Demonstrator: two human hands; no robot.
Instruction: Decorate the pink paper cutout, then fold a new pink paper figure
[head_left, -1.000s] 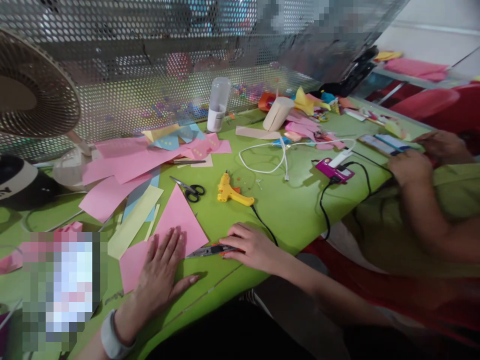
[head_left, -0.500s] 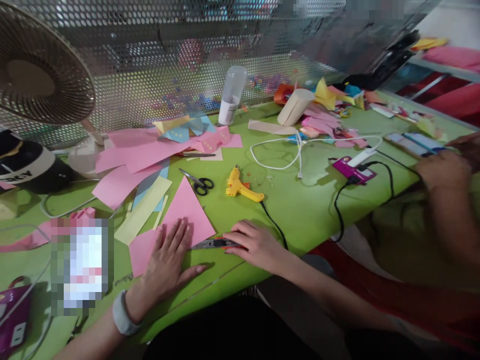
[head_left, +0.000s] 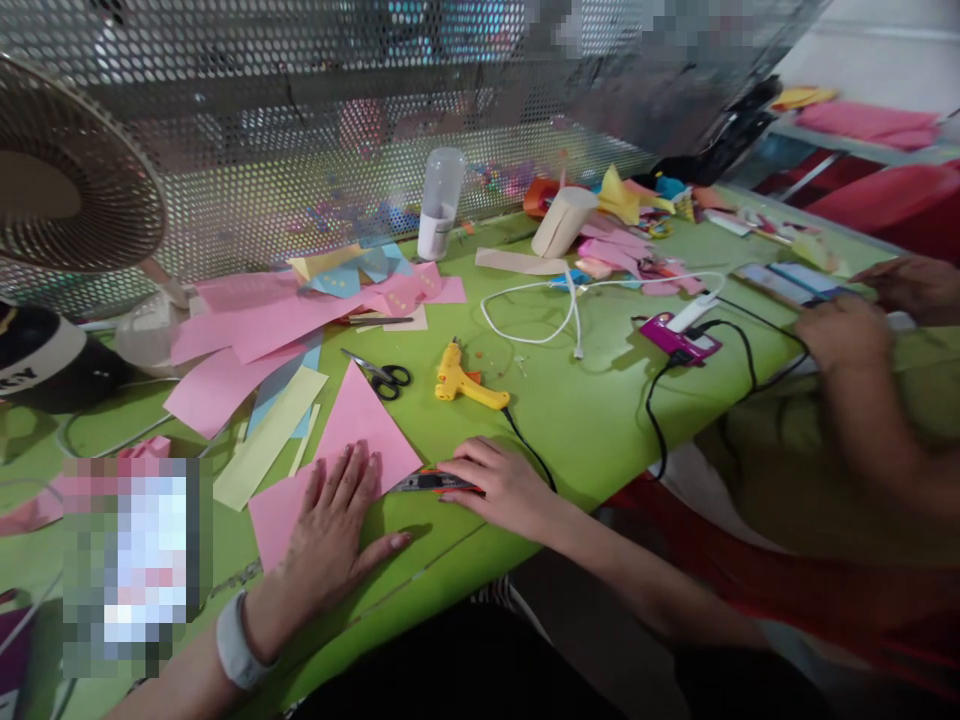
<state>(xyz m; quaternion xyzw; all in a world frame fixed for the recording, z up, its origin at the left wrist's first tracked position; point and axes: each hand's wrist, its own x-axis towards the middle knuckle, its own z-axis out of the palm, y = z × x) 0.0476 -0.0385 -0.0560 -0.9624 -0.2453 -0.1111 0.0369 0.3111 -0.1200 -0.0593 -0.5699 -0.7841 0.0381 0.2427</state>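
Note:
My left hand (head_left: 334, 520) lies flat on a folded sheet of pink paper (head_left: 364, 415), fingers stretched out, thumb on the green tabletop. The sheet has a pointed upper part and a squarish lower left part. In my right hand (head_left: 502, 490) is a utility knife (head_left: 431, 481) with a dark and orange body. It lies low over the table, its front end at the paper's lower right edge; the blade is hard to make out. Beyond the paper's tip are black-handled scissors (head_left: 386, 380). A yellow glue gun (head_left: 465, 380) rests above my right hand.
Pink strips (head_left: 277, 310) and a pale yellow strip (head_left: 270, 440) lie left. A fan (head_left: 60, 180) stands far left, near a pixelated bright screen (head_left: 150, 550). Farther off are a clear bottle (head_left: 441, 205), white cable (head_left: 517, 338) and purple power strip (head_left: 679, 338). Another person's hand (head_left: 847, 335) is at right.
The view has turned slightly, shifting most things left in the picture. The knife's front end has slid a little right along the paper's edge. My left hand stays pressed on the paper.

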